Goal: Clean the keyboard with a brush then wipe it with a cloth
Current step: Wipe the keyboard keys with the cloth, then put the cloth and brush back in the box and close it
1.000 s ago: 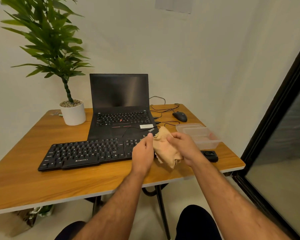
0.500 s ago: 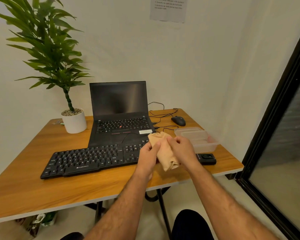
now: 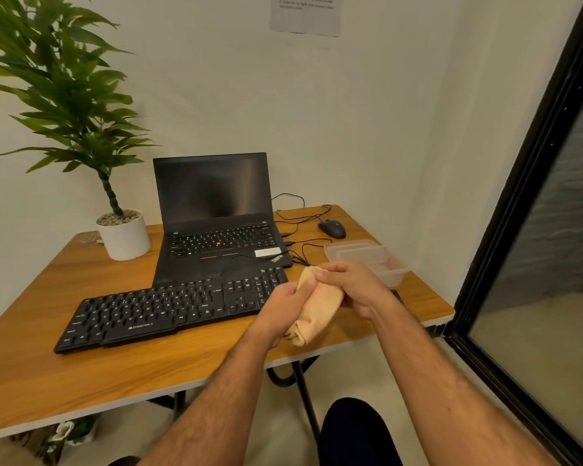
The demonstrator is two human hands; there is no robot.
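A: Where is the cloth?

B: Between the two hands, held up off the counter, just past the right end of the keyboard. It is peach-coloured and bunched into a roll.

A: How do the hands hold it?

B: The left hand has its fingers curled round the lower part of the roll, thumb lying along the top. The right hand grips the upper end, fingers folded over the fabric. Both are closed on it.

A: And the keyboard?

B: Black, lying flat on the counter, slanted, its far edge touching the front of the laptop. Neither hand touches it.

A: What else is there?

B: A potted plant stands left of the laptop. A mouse sits at the far right, with thin cables looping to the laptop. A clear plastic tub is just behind the right hand. A small dark object peeks out by the right wrist; I cannot tell what it is. A sheet of paper hangs on the wall.
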